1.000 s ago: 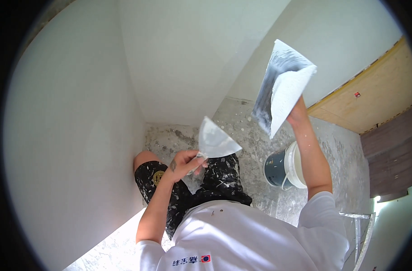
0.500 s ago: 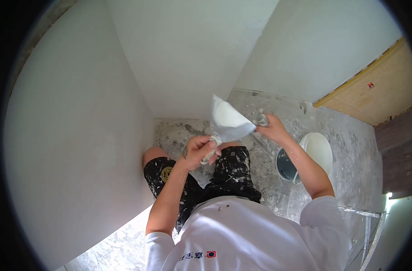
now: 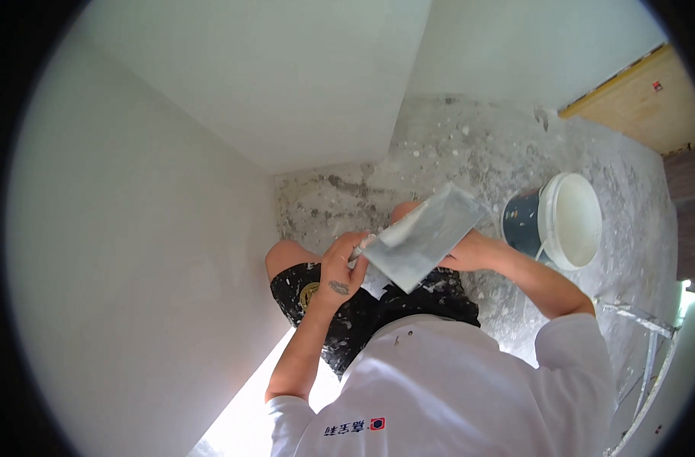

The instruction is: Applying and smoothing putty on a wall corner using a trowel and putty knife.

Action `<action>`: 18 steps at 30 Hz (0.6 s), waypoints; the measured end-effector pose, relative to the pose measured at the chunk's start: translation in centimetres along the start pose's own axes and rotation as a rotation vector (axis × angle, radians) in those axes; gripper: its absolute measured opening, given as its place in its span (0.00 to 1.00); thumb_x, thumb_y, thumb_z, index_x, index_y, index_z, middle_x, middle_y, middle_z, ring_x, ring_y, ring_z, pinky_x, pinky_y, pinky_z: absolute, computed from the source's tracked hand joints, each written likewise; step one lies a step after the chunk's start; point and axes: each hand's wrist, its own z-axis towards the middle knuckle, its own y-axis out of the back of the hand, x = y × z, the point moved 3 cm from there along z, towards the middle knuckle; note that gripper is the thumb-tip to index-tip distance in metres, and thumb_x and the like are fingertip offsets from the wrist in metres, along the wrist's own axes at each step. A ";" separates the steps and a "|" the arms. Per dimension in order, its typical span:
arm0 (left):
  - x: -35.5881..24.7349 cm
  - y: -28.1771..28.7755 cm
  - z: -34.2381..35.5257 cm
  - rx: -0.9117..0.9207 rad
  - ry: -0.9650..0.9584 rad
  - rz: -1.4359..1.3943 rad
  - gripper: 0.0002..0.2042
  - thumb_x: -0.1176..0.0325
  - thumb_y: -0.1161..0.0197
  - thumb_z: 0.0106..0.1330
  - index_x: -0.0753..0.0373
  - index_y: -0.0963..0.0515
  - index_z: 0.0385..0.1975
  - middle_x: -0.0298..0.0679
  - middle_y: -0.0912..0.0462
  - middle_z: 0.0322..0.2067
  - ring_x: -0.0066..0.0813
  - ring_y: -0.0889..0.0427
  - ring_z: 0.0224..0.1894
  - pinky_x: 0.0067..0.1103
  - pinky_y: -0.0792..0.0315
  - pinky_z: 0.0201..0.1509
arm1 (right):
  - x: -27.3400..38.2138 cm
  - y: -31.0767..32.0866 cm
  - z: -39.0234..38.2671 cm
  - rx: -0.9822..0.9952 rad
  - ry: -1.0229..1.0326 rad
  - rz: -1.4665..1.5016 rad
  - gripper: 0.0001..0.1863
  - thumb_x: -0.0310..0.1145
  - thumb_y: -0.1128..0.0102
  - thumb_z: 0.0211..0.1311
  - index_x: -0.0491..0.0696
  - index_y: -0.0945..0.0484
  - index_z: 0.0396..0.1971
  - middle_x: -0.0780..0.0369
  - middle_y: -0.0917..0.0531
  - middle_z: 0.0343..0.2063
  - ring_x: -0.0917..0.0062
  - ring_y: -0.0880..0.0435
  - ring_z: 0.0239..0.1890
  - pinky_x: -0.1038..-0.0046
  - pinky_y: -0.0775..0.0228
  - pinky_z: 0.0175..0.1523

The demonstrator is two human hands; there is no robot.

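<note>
My left hand [image 3: 340, 263] is closed around the handle of a scraper [image 3: 359, 248], its blade mostly hidden. My right hand [image 3: 471, 251] grips a wide rectangular trowel [image 3: 431, 238] from beneath, the blade covering most of those fingers. The trowel slants above my lap, its left end right by the scraper handle. To the right, a dark bucket [image 3: 521, 221] with a white rim stands on the spattered floor [image 3: 469, 145].

You are inside a room under renovation, as evidenced by bare pale walls [image 3: 149, 251], spattered floor [image 3: 477, 145] and white-rimmed bucket [image 3: 549, 221].
</note>
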 end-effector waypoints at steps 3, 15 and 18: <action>2.0 2.4 0.0 0.123 -0.082 0.312 0.17 0.79 0.36 0.53 0.64 0.23 0.44 0.48 0.19 0.39 0.48 0.20 0.39 0.35 0.26 0.43 | -5.6 -5.7 1.3 0.091 -0.074 0.424 0.31 0.40 0.35 0.58 0.47 0.32 0.59 0.56 0.33 0.61 0.60 0.40 0.66 0.62 0.50 0.70; 6.3 7.3 -3.2 -0.240 0.303 0.668 0.14 0.76 0.42 0.62 0.69 0.27 0.48 0.52 0.22 0.39 0.51 0.22 0.38 0.35 0.27 0.44 | -22.3 -24.1 15.0 -0.248 -0.352 -0.121 0.24 0.42 0.38 0.57 0.49 0.25 0.53 0.54 0.26 0.56 0.54 0.32 0.61 0.53 0.43 0.65; 6.6 7.3 -4.8 -0.259 0.257 0.689 0.14 0.75 0.42 0.63 0.70 0.27 0.48 0.52 0.22 0.39 0.49 0.22 0.38 0.33 0.27 0.43 | -24.0 -25.4 16.9 -0.325 -0.432 -0.118 0.27 0.46 0.37 0.56 0.50 0.26 0.55 0.54 0.28 0.58 0.54 0.34 0.63 0.53 0.44 0.67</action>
